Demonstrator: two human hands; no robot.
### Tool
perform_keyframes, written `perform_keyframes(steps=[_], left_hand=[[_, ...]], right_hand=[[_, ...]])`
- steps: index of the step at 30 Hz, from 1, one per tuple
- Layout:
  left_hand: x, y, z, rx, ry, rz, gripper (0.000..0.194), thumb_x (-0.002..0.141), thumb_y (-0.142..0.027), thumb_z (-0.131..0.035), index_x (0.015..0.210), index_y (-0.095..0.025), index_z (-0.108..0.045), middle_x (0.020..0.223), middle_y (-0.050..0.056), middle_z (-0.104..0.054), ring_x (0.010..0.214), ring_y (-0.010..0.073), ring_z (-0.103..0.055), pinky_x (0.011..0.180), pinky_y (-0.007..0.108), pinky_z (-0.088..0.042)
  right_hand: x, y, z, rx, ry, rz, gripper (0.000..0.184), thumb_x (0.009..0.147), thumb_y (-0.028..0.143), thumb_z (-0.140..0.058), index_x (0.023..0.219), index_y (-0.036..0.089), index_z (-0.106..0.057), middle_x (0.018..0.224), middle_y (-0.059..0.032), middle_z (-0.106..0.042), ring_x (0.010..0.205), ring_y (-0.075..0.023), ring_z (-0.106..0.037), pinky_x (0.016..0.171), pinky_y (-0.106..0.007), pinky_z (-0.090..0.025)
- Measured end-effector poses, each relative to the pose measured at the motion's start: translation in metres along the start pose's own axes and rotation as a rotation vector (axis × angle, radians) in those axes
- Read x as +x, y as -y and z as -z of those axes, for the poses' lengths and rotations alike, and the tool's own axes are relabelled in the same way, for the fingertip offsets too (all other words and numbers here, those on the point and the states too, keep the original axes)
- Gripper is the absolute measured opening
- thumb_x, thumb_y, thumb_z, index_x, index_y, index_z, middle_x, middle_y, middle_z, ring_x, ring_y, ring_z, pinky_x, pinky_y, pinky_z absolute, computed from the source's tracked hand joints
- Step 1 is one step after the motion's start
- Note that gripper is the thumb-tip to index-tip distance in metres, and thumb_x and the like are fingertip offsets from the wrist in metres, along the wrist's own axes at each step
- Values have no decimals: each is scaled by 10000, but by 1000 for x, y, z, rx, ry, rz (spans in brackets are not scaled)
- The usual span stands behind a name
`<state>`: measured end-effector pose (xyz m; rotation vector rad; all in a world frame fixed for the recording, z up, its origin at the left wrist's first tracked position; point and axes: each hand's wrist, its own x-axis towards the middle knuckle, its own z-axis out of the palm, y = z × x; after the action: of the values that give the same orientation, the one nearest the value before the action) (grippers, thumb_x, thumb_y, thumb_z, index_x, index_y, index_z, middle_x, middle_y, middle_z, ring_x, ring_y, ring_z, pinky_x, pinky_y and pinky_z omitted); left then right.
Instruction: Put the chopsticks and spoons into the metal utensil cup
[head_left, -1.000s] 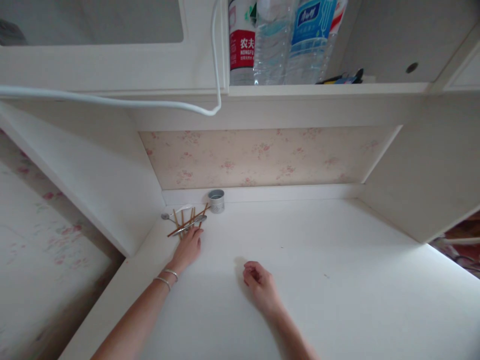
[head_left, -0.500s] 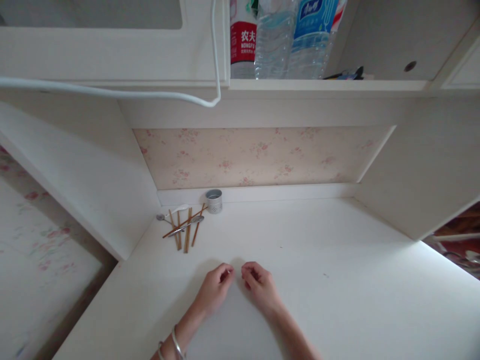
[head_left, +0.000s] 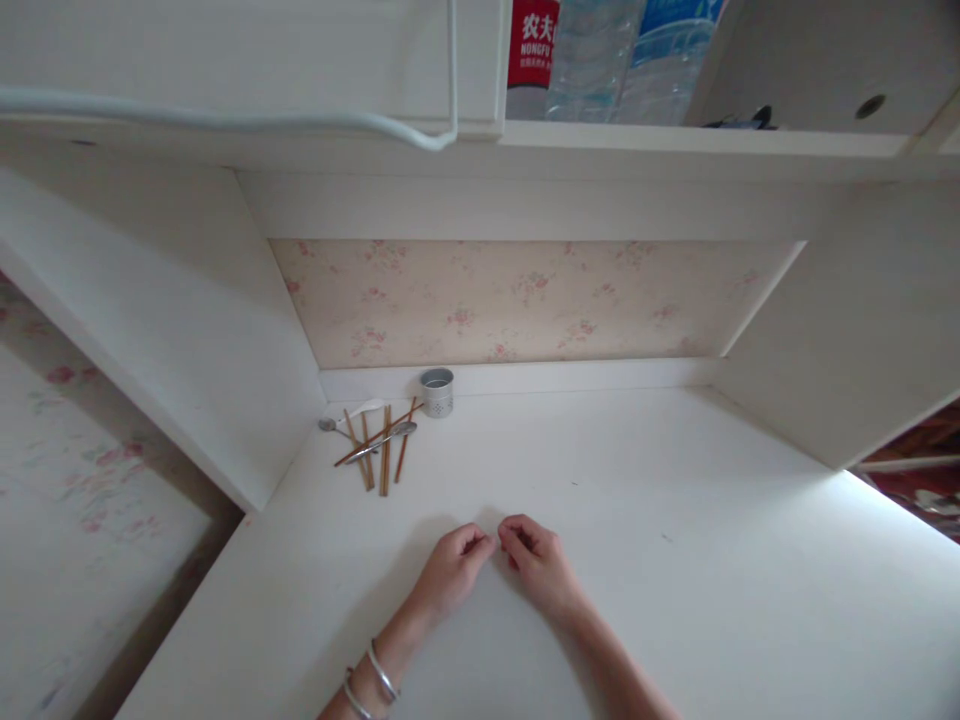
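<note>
Both hands rest side by side on the white desk (head_left: 675, 600), near its middle front. My left hand (head_left: 452, 570), with bracelets at the wrist, has its fingers curled in with nothing visible in them. My right hand (head_left: 541, 566) is curled the same way, its fingertips almost touching the left's. Farther back on the left lie several brown chopsticks (head_left: 381, 455) crossed with a metal spoon (head_left: 386, 439) and a second spoon (head_left: 328, 426). A small metal cup (head_left: 437, 391) stands upright behind them by the back wall.
A white side panel (head_left: 172, 330) closes the desk on the left, another panel (head_left: 847, 330) on the right. Overhead a shelf (head_left: 675, 140) carries water bottles (head_left: 592, 55). A white cable (head_left: 225, 118) runs under the upper cabinet. Floral wallpaper (head_left: 525, 300) backs the recess.
My left hand left the chopsticks and spoon and drew back to the desk's middle beside my right hand, fingers curling in. The view tilted slightly downward.
</note>
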<state>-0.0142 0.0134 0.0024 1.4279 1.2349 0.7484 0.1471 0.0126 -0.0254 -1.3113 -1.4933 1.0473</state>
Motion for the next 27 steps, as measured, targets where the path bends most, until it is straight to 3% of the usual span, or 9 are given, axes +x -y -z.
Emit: perform_keyframes(steps=[27], left_hand=[[-1,1,3,50,15,10,382,825,-524,-471,758,-166,-584,589,-48,-449,570,121,-398,539,243,-267]], right_hand=[[-2,4,0,-113,45,81,293,892,399,-506,840,171,-684,716,-31,-658,631,-154,-546,574,-246,-397]])
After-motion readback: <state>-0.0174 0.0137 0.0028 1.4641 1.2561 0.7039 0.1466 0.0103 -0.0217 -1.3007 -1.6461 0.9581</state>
